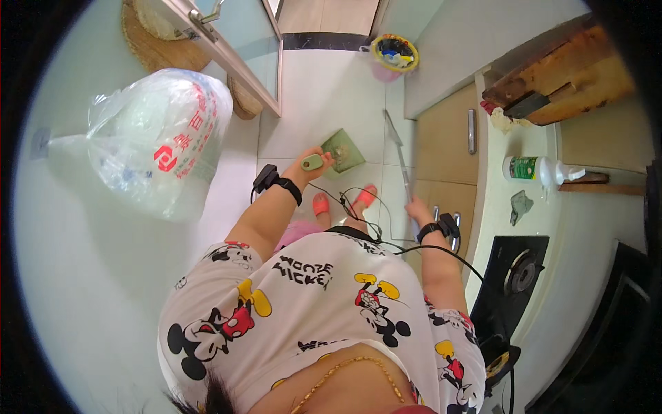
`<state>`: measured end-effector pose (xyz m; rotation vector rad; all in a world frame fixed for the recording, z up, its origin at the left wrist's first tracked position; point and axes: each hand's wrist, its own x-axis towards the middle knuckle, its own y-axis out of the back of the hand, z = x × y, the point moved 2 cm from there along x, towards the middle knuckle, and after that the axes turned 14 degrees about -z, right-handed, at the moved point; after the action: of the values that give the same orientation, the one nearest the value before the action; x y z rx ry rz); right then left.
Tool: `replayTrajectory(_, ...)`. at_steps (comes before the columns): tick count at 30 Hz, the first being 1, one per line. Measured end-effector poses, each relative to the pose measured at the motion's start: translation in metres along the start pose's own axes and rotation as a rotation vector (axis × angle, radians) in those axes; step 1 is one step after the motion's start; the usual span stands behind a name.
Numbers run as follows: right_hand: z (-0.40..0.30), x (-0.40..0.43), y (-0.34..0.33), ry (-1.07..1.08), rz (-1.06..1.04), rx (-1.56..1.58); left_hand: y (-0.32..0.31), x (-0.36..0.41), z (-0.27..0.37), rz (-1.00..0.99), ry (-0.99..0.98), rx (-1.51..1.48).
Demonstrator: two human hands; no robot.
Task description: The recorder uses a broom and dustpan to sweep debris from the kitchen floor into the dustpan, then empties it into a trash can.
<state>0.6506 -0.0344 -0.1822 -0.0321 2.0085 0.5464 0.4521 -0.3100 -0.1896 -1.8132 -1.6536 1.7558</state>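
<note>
My left hand (314, 160) is closed around the green handle (312, 162) of a dustpan. The dustpan's green tray (342, 153) lies beyond the hand, low over or on the floor, with some debris in it. On the other side, my right hand (420, 209) grips the pale shaft of a long-handled tool (405, 173), whose thin grey head (393, 127) reaches toward the cabinets' base; its exact kind cannot be told. Both tools are apart from each other. My feet in coral slippers (366, 195) stand on the floor between the hands.
A pink bin (388, 72) with a yellow rim stands by the doorway. A glazed door (248, 46) and a full plastic bag (160, 145) hanging on the wall are at left. Cabinets (446, 134), a pump bottle (527, 169), grey cloth (520, 207) and gas hob (512, 279) are at right. Black cables dangle before me.
</note>
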Motion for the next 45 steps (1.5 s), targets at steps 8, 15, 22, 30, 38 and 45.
replayTrajectory(8, -0.007, 0.053, 0.020, 0.058, -0.098, -0.480, -0.006, 0.020, 0.006, -0.040, 0.017, -0.186)
replayTrajectory(15, 0.009, -0.005, 0.051, 0.222, -0.364, -0.360, -0.013, 0.018, -0.010, -0.005, -0.110, -0.115)
replayTrajectory(22, -0.075, 0.049, 0.095, 0.246, -0.242, -0.600, -0.020, -0.006, 0.005, -0.089, -0.295, -0.202)
replayTrajectory(30, -0.237, 0.108, 0.103, 0.233, -0.307, -0.035, -0.034, -0.013, 0.078, -0.186, -0.297, -0.381)
replayTrajectory(38, -0.330, 0.224, 0.086, 0.234, -0.380, -0.135, -0.047, 0.019, 0.127, -0.218, -0.509, -0.300)
replayTrajectory(45, -0.387, 0.293, 0.104, 0.175, -0.338, -0.208, -0.081, 0.028, 0.144, -0.171, -0.468, -0.567)
